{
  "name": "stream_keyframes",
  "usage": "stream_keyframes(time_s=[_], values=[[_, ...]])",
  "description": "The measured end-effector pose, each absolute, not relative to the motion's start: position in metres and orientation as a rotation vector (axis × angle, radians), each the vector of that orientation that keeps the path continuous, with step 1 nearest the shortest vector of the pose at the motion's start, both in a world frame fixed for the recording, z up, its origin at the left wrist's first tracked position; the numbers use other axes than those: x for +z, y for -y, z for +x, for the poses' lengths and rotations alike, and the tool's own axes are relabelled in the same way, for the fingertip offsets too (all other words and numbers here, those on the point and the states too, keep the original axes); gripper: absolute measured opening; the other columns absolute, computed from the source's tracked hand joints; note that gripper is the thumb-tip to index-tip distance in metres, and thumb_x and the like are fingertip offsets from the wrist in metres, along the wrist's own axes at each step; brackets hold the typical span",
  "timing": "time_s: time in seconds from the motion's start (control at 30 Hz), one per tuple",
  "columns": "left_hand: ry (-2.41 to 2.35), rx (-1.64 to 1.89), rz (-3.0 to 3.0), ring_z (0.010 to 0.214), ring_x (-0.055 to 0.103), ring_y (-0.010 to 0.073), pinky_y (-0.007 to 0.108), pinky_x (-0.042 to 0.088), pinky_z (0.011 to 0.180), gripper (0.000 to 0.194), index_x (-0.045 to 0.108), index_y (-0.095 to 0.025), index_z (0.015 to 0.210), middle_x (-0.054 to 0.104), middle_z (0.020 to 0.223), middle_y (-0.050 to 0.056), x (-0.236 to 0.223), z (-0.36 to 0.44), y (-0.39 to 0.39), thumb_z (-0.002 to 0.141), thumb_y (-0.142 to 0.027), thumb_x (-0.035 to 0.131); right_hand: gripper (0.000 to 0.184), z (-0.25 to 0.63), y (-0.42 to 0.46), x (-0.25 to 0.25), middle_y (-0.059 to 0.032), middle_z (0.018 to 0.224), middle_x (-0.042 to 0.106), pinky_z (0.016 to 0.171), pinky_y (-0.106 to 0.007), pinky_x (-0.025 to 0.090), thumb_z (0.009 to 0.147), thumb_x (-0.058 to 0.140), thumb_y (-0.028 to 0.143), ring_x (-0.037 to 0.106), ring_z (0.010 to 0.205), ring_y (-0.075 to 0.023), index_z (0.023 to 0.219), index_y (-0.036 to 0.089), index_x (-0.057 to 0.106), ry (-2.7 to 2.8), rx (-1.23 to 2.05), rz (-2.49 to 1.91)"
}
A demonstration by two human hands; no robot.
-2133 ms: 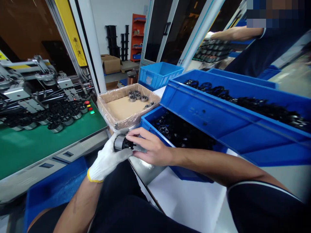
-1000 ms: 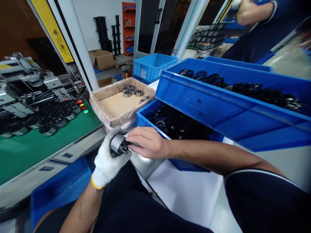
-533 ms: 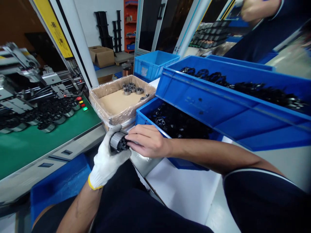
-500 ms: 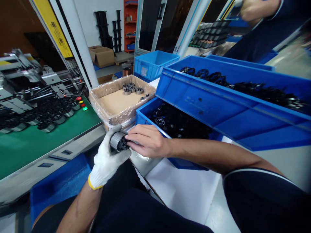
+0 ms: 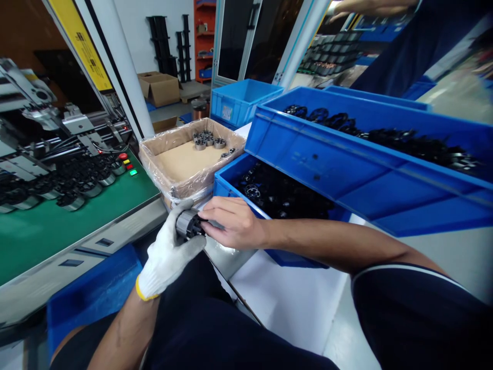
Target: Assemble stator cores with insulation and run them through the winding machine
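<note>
My left hand, in a white knitted glove with a yellow cuff, is wrapped round a motor stator. The stator is a grey laminated steel ring lying on its side, its black plastic end turned to the right. Bare fingers of my right hand pinch the black plastic end cap at that end. The fingertips and palm hide part of it, so I cannot tell how closely it sits against the steel. Just behind my hands is a plastic-lined box with several stators at its far end.
Blue crates of black plastic parts stand at the right, one overlapping the other. On the left, a green machine table carries rows of stators below a metal mechanism. Another person's arm reaches in at upper right.
My hands keep their hold on the stator and end cap, with only a slight shift. A mechanism part at upper left has moved. The other person's hand has swung left.
</note>
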State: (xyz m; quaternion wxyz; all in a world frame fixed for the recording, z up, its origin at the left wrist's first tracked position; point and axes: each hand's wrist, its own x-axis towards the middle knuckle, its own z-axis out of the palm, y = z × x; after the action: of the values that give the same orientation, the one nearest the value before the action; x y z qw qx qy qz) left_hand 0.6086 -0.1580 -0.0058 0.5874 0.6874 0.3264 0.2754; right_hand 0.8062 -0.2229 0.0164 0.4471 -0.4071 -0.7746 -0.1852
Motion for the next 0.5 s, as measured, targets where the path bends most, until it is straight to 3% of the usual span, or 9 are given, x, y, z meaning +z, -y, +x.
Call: stream_keyframes(time_s=[0.1,0.27,0.5], values=[[-0.764,0.616,1.599,0.115,0.069,0.0261,0.040,0.050,0.113,0.075,0.053,-0.025,0.150,0.072,0.127,0.005,-0.0072,0.6073,0.1600,0.080,-0.033,0.078,0.003,0.8071,0.2219,0.0147,-0.0059,0.083,0.073,0.064,-0.026,0.056,0.095,0.065,0.013,0.069,0.073,-0.0141,0.095,0.015,0.067,1.920,-0.505,-1.009],[-0.751,0.616,1.487,0.104,0.071,0.0241,0.036,0.059,0.093,0.076,0.049,-0.022,0.153,0.073,0.125,0.008,-0.0118,0.6115,0.1668,0.083,-0.037,0.075,0.005,0.8090,0.2213,0.0117,-0.0055,0.084,0.071,0.065,-0.028,0.055,0.094,0.065,0.013,0.067,0.074,-0.0155,0.099,0.015,0.067,1.954,-0.636,-1.033],[-0.764,0.724,1.574,0.118,0.069,0.0267,0.040,0.055,0.107,0.068,0.055,-0.020,0.147,0.070,0.134,0.010,-0.0152,0.6148,0.1662,0.085,-0.041,0.073,0.005,0.8108,0.2179,0.0098,-0.0065,0.087,0.072,0.068,-0.027,0.055,0.096,0.065,0.015,0.067,0.076,-0.0156,0.100,0.013,0.067,2.016,-0.667,-0.981]])
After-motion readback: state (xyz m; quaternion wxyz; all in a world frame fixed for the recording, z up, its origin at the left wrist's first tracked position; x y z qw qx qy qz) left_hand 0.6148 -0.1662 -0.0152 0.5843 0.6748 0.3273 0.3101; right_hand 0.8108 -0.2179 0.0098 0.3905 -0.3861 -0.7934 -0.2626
